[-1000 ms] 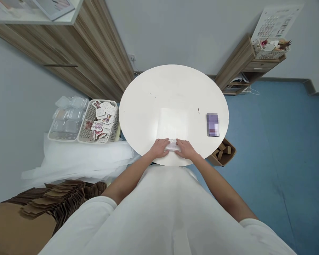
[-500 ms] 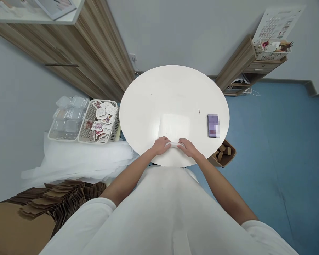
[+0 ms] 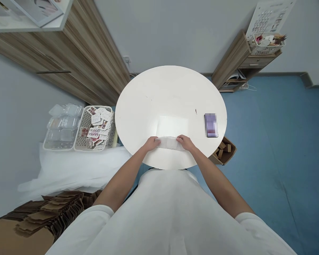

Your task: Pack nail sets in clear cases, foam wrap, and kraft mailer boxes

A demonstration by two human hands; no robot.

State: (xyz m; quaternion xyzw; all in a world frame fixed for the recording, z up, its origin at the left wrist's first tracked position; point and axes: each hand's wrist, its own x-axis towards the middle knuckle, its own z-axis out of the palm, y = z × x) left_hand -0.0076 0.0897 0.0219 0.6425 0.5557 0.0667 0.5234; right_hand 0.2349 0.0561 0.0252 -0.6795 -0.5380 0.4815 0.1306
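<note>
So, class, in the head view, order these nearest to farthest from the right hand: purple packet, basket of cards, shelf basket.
1. purple packet, on the table beside the right hand
2. basket of cards, left of the table
3. shelf basket, far right

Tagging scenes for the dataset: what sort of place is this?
Probably a small packing workroom: a basket of nail-set cards and clear plastic trays beside the round white table, and flat cardboard boxes stacked nearby.
</note>
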